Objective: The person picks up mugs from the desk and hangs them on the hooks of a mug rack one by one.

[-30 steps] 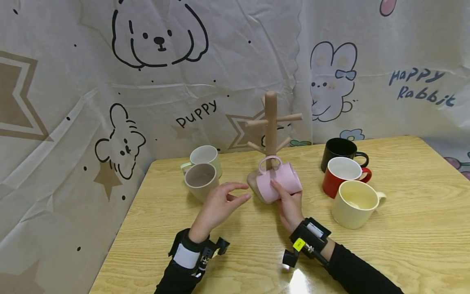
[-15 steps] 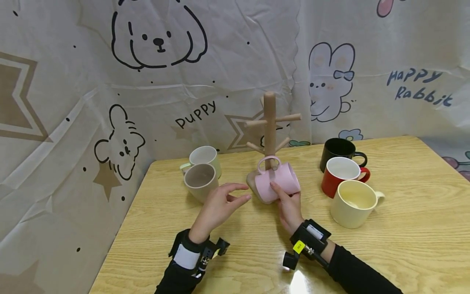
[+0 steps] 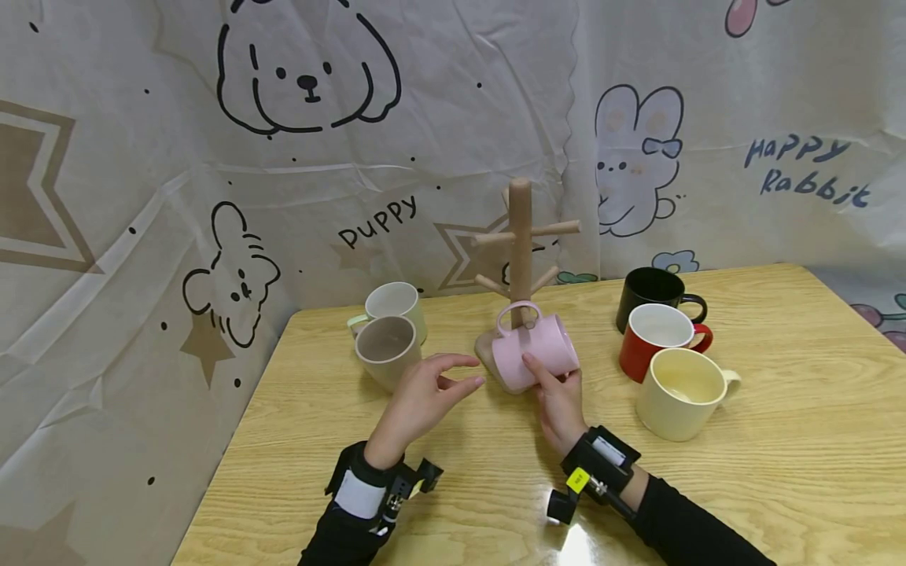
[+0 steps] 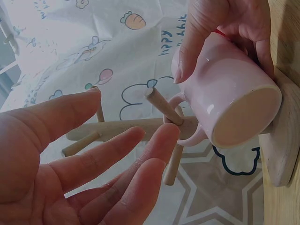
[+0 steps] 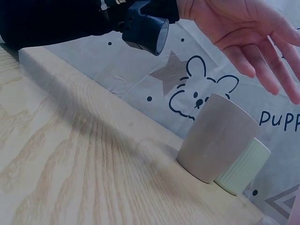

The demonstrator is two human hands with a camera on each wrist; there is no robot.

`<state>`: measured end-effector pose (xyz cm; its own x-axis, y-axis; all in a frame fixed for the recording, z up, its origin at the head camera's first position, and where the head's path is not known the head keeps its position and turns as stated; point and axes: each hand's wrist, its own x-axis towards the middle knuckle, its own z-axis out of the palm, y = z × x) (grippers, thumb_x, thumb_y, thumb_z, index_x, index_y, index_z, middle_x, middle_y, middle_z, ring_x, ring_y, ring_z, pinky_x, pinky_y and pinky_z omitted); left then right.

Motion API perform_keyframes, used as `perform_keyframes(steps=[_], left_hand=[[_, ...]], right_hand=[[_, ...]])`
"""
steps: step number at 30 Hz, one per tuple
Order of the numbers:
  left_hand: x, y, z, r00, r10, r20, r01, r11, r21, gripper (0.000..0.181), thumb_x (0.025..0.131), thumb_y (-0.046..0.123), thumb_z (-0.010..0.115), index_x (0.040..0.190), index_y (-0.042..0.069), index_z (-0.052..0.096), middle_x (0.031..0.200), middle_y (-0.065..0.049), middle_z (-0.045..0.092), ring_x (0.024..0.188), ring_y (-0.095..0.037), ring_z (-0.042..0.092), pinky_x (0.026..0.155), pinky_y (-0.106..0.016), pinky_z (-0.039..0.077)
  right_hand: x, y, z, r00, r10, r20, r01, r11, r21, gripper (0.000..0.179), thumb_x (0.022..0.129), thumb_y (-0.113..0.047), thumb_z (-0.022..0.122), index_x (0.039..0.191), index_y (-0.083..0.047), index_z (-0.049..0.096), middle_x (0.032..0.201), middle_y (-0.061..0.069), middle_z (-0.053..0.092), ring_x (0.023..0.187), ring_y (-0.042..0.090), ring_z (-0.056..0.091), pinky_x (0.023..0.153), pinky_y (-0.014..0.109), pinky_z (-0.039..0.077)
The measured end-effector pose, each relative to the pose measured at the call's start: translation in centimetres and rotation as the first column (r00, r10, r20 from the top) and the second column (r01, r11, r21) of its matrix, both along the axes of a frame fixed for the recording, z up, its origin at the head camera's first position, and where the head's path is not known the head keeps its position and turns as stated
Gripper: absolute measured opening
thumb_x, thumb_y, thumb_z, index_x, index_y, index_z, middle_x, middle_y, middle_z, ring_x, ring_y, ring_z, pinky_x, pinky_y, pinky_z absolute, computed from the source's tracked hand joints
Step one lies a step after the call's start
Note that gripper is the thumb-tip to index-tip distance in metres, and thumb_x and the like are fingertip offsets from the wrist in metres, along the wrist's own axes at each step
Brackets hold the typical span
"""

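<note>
My right hand [image 3: 561,409] holds a pink mug [image 3: 541,350] tipped on its side, thumb on its near wall, other fingers partly hidden underneath. The mug's handle points up, before the post of a wooden mug tree [image 3: 521,228]. From the left wrist, the pink handle [image 4: 193,139] overlaps a lower peg [image 4: 161,104] of the tree, and the mug's round bottom shows. My left hand [image 3: 428,393] hovers left of the mug, fingers spread and loosely bent, holding nothing. Behind that hand stands a grey-beige mug [image 3: 387,346].
A pale green mug [image 3: 396,303] stands behind the grey-beige one. On the right, a black mug [image 3: 640,303], a red mug [image 3: 640,355] and a cream-yellow mug [image 3: 672,413] stand in a row on the wooden table [image 3: 800,440]. A printed cloth [image 3: 453,118] hangs behind.
Almost nothing differs. The whole head view shifts slightly; the right hand keeps the pink mug in front of the tree, and the left hand stays in place.
</note>
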<state>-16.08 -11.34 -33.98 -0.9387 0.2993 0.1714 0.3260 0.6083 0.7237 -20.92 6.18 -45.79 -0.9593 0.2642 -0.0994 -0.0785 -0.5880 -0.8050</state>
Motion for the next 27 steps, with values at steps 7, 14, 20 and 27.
perform_keyframes(steps=[7, 14, 20, 27], left_hand=[[0.0, 0.0, -0.1, 1.000, 0.007, 0.018, -0.007, 1.000, -0.010, 0.034, 0.080, 0.036, 0.062, 0.107, 0.015, 0.065, 0.115, -0.008, 0.061, 0.073, -0.009, 0.059, 0.059, -0.029, 0.049], [0.0, -0.1, -0.1, 1.000, 0.009, 0.029, -0.008, 1.000, -0.010, 0.034, 0.080, 0.036, 0.062, 0.107, 0.016, 0.065, 0.115, -0.008, 0.061, 0.071, -0.008, 0.058, 0.057, -0.029, 0.048], [0.0, 0.0, -0.1, 0.999, 0.010, 0.038, -0.010, 1.000, -0.011, 0.033, 0.079, 0.036, 0.062, 0.106, 0.016, 0.065, 0.114, -0.007, 0.061, 0.070, -0.007, 0.057, 0.057, -0.029, 0.048], [-0.2, 0.0, -0.3, 0.999, 0.003, 0.044, -0.002, 1.000, -0.018, 0.034, 0.080, 0.037, 0.061, 0.106, 0.016, 0.065, 0.115, -0.008, 0.060, 0.072, -0.009, 0.058, 0.059, -0.029, 0.049]], right_hand=[[1.5, 0.4, 2.4, 0.994, -0.002, 0.105, -0.006, 0.997, 0.079, 0.092, 0.072, -0.024, 0.072, 0.137, -0.009, 0.008, 0.136, 0.013, 0.026, 0.120, 0.019, 0.033, 0.099, 0.026, 0.033], [1.8, 2.0, 4.1, 0.983, -0.109, 0.148, 0.077, 0.976, 0.204, 0.098, 0.073, -0.035, 0.069, 0.143, -0.015, 0.002, 0.145, 0.012, 0.012, 0.129, 0.018, 0.019, 0.107, 0.030, 0.023], [1.3, 3.0, 5.4, 0.974, -0.204, 0.093, 0.176, 0.953, 0.246, 0.092, 0.075, -0.037, 0.067, 0.142, -0.015, 0.009, 0.146, 0.010, 0.016, 0.131, 0.017, 0.017, 0.108, 0.033, 0.022], [1.2, 3.9, 12.3, 0.940, -0.256, -0.226, 0.310, 0.918, 0.247, 0.075, 0.079, -0.028, 0.064, 0.139, -0.011, 0.022, 0.142, 0.005, 0.026, 0.128, 0.011, 0.025, 0.106, 0.031, 0.025]])
